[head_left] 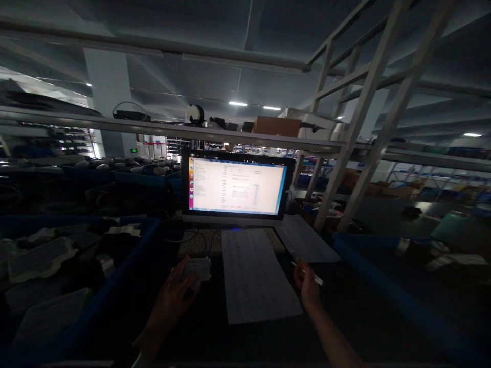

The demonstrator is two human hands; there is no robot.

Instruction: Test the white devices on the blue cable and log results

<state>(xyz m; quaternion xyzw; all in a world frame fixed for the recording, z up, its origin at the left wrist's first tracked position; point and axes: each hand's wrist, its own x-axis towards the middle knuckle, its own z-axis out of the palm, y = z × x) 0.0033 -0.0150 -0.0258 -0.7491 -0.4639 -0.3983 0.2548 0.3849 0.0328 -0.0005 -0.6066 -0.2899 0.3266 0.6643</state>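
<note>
My left hand (174,296) rests on a small pale packet (197,269) on the dark table, fingers curled round its near edge. My right hand (306,286) is closed on a thin white pen (311,276), just right of a long printed sheet (255,278) that lies in front of me. A second sheet (303,240) lies further right. Behind the sheets a lit monitor (236,186) shows a pale window, with a keyboard (203,240) partly covered by the long sheet.
A blue bin (126,255) on the left holds several pale bagged items. Another blue bin (368,255) stands at the right. A white metal frame (356,133) rises over the bench, with a shelf carrying a cardboard box (276,125). The room is dim.
</note>
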